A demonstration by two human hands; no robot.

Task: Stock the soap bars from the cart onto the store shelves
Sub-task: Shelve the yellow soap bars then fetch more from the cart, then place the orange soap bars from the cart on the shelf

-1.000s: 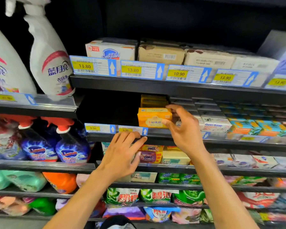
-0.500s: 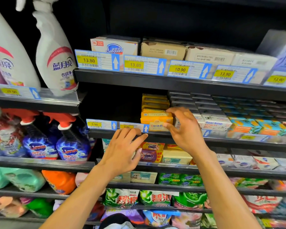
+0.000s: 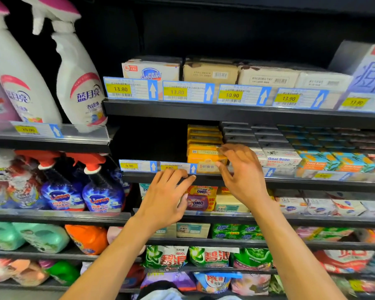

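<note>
From the head camera, my right hand [image 3: 241,174] is up at the middle shelf [image 3: 152,178]. It pinches the right end of a yellow soap bar [image 3: 201,156], with my fingers curled over the top corner and my thumb against the front face. The bar sits at the very front of the shelf, its lower edge behind the clear price strip. It heads a row of matching yellow bars [image 3: 204,133] that runs back into the dark. Just to the right of the bar, partly hidden by my hand, stands a white goat soap box [image 3: 280,159]. Past it are orange and teal boxes [image 3: 318,162].

My left hand [image 3: 164,201] is relaxed and holds nothing. Its fingers are stretched out and their tips rest on the front lip of the same shelf, right under a price tag [image 3: 176,167] and to the left of the bar. The space on the shelf behind that tag is dark.

Below my hands is a red and yellow detergent pack [image 3: 200,198]. On the shelf above is a blue and white soap box [image 3: 152,70] with tan boxes [image 3: 210,72] beside it. Tall white spray bottles [image 3: 78,92] stand far left.
</note>
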